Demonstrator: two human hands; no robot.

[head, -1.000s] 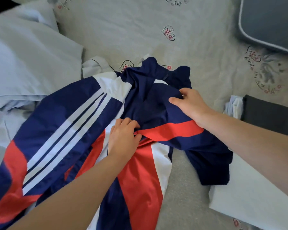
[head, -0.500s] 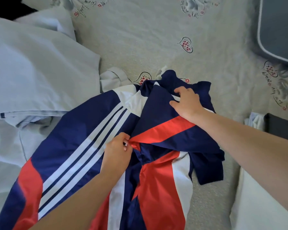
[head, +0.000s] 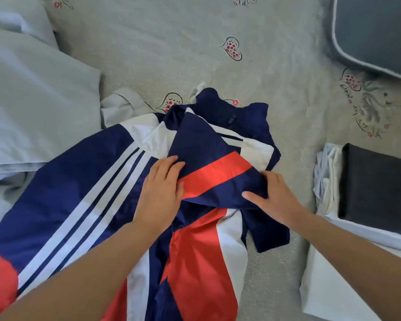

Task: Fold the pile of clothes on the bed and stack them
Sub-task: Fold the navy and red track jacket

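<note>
A navy, red and white striped track jacket lies spread on the bed, with a navy-and-red flap folded over its upper part. My left hand rests flat on the jacket, its straight fingers against the flap's left edge. My right hand presses on the flap's lower right corner, thumb stretched out to the left. At the right edge sits a stack of folded clothes, a dark grey piece on top of white and pale blue ones.
Loose pale blue garments lie heaped at the left, partly under the jacket. A grey pillow with white piping lies at the top right. The bedsheet is grey-green with heart prints.
My right hand slid from the collar area down to the flap's lower corner. My left hand let go of its pinch and now lies flat beside the flap.
</note>
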